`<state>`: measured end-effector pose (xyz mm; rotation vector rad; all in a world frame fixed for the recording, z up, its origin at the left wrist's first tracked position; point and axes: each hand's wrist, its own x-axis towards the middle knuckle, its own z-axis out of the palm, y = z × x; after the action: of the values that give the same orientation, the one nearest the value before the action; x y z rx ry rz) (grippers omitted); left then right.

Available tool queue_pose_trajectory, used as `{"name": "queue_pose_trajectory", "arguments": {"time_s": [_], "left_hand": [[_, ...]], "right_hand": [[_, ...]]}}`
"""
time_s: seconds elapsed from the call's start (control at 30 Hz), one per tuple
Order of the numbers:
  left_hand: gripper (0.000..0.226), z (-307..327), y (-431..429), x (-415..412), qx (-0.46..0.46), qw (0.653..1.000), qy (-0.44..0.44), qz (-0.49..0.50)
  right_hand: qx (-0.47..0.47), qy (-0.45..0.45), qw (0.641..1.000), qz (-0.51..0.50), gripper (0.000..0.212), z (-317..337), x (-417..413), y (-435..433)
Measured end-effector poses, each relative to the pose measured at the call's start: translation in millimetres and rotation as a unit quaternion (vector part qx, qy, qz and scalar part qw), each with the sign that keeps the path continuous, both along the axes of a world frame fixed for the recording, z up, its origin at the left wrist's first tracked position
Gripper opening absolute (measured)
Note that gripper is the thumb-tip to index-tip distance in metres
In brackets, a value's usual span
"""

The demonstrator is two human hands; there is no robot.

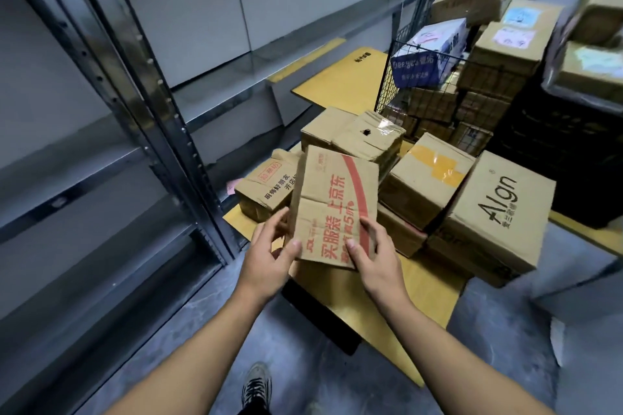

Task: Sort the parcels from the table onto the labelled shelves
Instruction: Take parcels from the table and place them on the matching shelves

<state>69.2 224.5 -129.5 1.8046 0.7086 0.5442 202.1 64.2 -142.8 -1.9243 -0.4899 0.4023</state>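
Observation:
I hold a flat brown cardboard parcel with red print (333,199) in both hands, lifted above the yellow table (397,307). My left hand (269,256) grips its lower left corner and my right hand (374,256) its lower right edge. Behind it on the table lie several more cardboard parcels: one with black print (266,189) at the left, a taped one (428,175), a large one marked "Algn" (495,212) at the right, and two at the back (354,131). Grey metal shelves (111,158) stand to the left, their boards bare.
A wire cage cart (435,101) filled with boxes stands behind the table at the right, with a black crate stack (553,152) beside it. A second yellow surface (347,77) lies farther back. My shoe (257,384) shows on the grey floor below.

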Motion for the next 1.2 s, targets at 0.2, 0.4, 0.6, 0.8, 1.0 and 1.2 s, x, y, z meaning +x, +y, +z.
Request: {"name": "queue_pose_trajectory", "arguments": {"time_s": [0.2, 0.4, 0.6, 0.8, 1.0, 1.2], "left_hand": [[0.044, 22, -2, -17, -0.096, 0.992, -0.071, 0.049], [0.047, 49, -1, -46, -0.128, 0.971, -0.166, 0.114], [0.057, 66, 3, -92, -0.06, 0.969, -0.149, 0.189], [0.047, 73, 18, -159, -0.023, 0.964, -0.086, 0.252], [0.046, 81, 31, -231, 0.054, 0.943, -0.032, 0.326], [0.097, 94, 31, -314, -0.006, 0.926, -0.026, 0.376]], "right_hand": [[0.082, -0.021, 0.992, 0.099, 0.046, 24, 2, 6], [0.056, -0.059, 0.973, 0.216, 0.043, 53, -26, 46], [0.081, -0.026, 0.942, 0.324, 0.073, 78, -70, 97], [0.162, 0.08, 0.895, 0.408, 0.051, 90, -113, 128], [0.167, 0.161, 0.864, 0.446, 0.044, 92, -171, 152], [0.172, 0.2, 0.835, 0.483, 0.045, 105, -240, 159]]}}
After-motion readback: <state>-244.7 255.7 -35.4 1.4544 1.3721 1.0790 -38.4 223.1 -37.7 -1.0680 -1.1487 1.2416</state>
